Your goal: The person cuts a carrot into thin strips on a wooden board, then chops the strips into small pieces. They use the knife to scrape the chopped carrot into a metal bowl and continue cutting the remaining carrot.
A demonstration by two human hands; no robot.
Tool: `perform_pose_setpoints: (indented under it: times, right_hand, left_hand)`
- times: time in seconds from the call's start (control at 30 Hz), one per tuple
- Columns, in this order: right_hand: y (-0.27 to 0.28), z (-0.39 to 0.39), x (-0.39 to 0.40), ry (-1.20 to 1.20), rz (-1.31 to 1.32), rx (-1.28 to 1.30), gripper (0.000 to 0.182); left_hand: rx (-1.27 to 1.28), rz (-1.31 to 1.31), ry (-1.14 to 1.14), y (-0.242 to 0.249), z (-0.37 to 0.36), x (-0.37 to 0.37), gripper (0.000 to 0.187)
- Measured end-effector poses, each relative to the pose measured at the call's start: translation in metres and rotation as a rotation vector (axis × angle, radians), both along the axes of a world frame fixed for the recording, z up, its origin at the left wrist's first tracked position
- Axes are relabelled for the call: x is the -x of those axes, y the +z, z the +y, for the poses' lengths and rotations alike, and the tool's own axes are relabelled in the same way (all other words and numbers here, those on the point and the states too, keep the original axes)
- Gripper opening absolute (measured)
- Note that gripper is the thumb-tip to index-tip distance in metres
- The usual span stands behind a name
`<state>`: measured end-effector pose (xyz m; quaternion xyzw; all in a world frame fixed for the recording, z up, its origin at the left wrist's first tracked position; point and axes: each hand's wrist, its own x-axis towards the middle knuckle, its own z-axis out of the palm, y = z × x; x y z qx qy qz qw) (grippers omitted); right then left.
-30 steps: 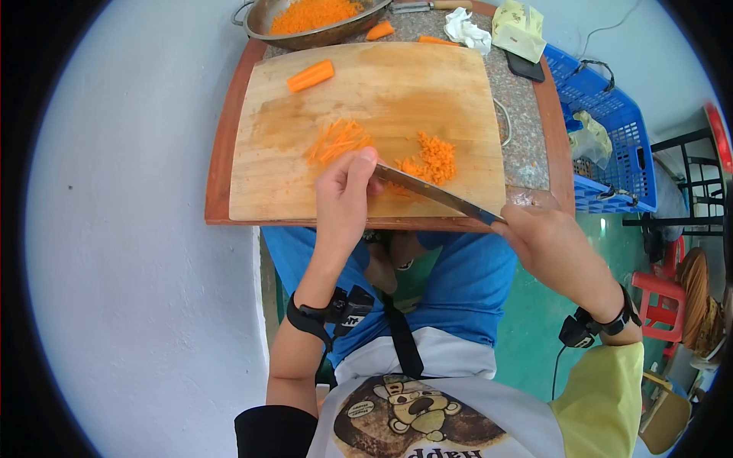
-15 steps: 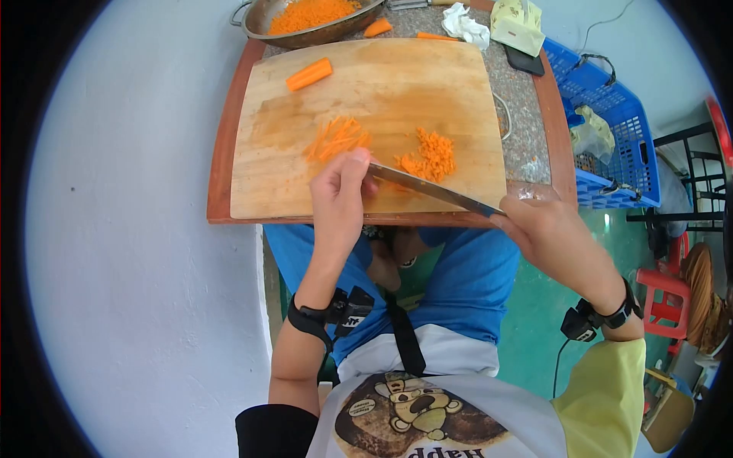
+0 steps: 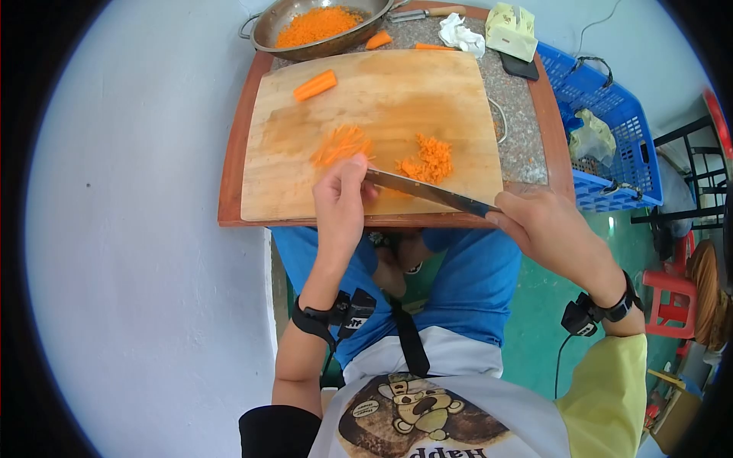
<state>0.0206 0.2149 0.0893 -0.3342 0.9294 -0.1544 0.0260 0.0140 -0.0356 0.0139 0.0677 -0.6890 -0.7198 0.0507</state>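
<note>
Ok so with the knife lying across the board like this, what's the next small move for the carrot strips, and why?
Probably slide the left hand up onto the carrot strips and bunch them. They lie fanned out just beyond its fingertips, uncut, while the diced carrot sits on the far side of the knife. The right hand holds the handle with the blade low over the cutting board, so the strips likely need gathering first.

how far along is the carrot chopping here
Done: a metal bowl already holds plenty of diced carrot, and a small diced pile sits on the cutting board. In hand: the right hand holds the knife, the left hand steadying its tip beside the carrot strips. Left: those strips and a carrot chunk remain uncut, plus carrot pieces beyond the board.
</note>
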Motion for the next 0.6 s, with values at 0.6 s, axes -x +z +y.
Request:
perform_pose_setpoints:
  times: [0.6]
  right_hand:
    - [0.014, -0.002, -0.006, -0.044, -0.09, -0.014, 0.015]
  left_hand:
    - [-0.017, 0.02, 0.011, 0.004, 0.004, 0.003, 0.035]
